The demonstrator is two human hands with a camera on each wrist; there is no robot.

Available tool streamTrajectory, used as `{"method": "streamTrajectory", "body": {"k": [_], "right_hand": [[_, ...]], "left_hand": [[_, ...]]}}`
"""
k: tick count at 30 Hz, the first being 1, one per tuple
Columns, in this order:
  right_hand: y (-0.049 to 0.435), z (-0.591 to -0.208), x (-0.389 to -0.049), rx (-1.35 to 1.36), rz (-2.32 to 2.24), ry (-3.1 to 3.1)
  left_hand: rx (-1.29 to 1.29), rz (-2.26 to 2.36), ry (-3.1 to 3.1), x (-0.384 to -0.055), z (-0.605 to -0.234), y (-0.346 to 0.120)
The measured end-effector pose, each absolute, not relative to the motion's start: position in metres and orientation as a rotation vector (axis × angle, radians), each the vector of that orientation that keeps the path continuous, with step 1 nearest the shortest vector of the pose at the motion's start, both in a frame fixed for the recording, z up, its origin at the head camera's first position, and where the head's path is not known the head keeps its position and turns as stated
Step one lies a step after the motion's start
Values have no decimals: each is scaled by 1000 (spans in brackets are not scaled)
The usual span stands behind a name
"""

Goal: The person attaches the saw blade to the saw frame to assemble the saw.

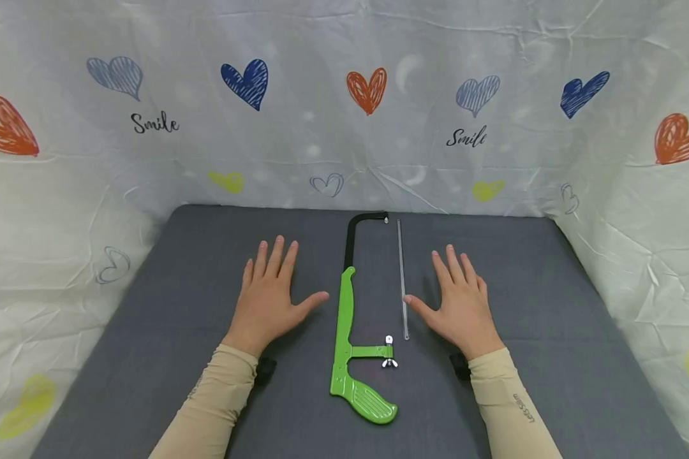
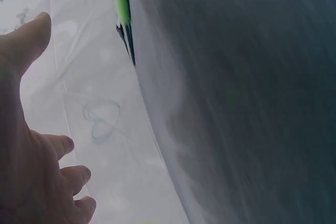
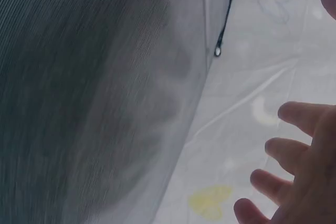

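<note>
A hacksaw frame with a green body [image 1: 344, 325] and a black bent bar [image 1: 351, 239] lies on the grey table, its handle toward me. A wing nut [image 1: 389, 363] and a metal pin sit on its short side arm. Just right of the frame lies a thin, straight saw blade [image 1: 402, 280]. My left hand [image 1: 268, 296], fingers spread, is left of the frame and holds nothing. To the right of the blade, my right hand [image 1: 462, 306] is spread too; its thumb tip overlaps the blade in the head view, but the right wrist view shows the hand raised off the table.
A grey cloth covers the table [image 1: 207, 255]. White curtain [image 1: 298, 140] printed with hearts and words hangs behind it and along both sides. Dark wrist straps [image 1: 265, 370] show at the cuffs of the beige sleeves [image 1: 212, 401].
</note>
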State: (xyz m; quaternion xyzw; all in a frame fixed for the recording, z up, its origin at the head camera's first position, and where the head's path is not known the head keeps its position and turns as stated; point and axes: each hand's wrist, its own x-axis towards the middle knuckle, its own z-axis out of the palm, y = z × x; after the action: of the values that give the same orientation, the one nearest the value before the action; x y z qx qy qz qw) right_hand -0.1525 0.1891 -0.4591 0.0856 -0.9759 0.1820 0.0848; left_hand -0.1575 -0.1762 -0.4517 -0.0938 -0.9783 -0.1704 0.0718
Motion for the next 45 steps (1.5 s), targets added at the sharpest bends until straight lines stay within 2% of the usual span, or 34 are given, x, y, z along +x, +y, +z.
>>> {"method": "streamTrajectory", "body": {"k": [16,30,38,45], "right_hand": [[133,-452,-163,304,718,-3035],[135,-450,-166,230,680,-3051],[133,-452,-165,30,655,-3042],[129,-459,-161,-166,669,-3083]], "left_hand": [[-468,-516,-2920,-164,-450,-96],[-481,-670,-2956,-166,-447,-75],[-336,-928,-2987,-165,-448,-69],[-129,-953,-3057,-154,-454,-73]]}}
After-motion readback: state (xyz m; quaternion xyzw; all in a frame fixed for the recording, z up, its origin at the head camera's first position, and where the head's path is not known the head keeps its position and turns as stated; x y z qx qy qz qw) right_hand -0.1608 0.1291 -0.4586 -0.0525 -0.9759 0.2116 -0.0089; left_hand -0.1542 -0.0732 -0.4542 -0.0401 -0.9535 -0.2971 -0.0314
